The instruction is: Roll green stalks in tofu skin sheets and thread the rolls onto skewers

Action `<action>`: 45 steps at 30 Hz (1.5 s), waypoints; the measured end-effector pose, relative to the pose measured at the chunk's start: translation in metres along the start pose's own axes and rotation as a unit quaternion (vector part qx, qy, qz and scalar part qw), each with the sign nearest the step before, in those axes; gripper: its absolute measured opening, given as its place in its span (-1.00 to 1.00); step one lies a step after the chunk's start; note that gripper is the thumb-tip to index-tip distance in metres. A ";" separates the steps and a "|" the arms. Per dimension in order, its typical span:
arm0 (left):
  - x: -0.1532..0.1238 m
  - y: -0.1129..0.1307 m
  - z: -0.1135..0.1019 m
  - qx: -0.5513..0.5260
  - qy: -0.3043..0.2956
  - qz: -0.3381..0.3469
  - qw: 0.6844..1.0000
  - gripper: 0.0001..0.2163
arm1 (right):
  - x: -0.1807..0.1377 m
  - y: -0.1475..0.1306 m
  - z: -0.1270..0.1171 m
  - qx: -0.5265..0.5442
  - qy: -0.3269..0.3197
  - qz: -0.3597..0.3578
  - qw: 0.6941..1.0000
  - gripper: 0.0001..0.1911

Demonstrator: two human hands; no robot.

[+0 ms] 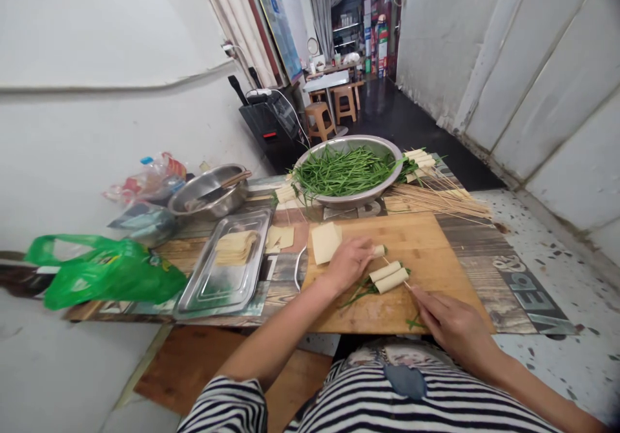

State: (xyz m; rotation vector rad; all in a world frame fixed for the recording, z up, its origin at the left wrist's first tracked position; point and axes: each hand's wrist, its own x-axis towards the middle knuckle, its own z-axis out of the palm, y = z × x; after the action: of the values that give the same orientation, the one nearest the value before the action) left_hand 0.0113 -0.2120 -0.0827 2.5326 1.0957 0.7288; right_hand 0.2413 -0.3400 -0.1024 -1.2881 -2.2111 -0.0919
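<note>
My left hand (349, 262) is closed on a small pale tofu-skin roll (378, 251) on the wooden cutting board (426, 239). My right hand (448, 320) pinches the near end of a thin bamboo skewer (407, 285) that runs through two more rolls (390, 276) with green chive ends sticking out. A stack of square tofu-skin sheets (325, 241) lies just beyond my left hand.
A big steel bowl of chives (345, 171) sits behind the board, finished rolls (420, 160) and a pile of bare skewers (436, 200) to its right. A steel tray (225, 268) with tofu sheets, a smaller steel bowl (209, 190) and a green plastic bag (104, 271) lie to the left.
</note>
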 end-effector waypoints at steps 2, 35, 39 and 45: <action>0.001 0.000 -0.001 -0.004 0.004 -0.011 1.000 -0.81 | 0.001 -0.001 -0.002 0.006 0.005 -0.004 1.000 -0.67; 0.005 0.009 -0.005 -0.019 -0.014 -0.029 0.999 -0.62 | 0.014 -0.008 0.000 -0.008 -0.034 0.006 0.999 -0.64; 0.006 0.008 -0.004 -0.041 -0.010 -0.026 0.999 -0.59 | 0.022 -0.011 -0.006 0.007 -0.048 0.012 0.999 -0.65; 0.007 0.009 -0.005 -0.077 -0.013 -0.037 0.996 -0.54 | 0.031 -0.015 -0.006 -0.004 -0.078 0.023 0.997 -0.67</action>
State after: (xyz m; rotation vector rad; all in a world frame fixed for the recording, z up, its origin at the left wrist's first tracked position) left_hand 0.0179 -0.2127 -0.0717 2.3550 1.0744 0.7289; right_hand 0.2203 -0.3261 -0.0783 -1.3931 -2.3114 0.0185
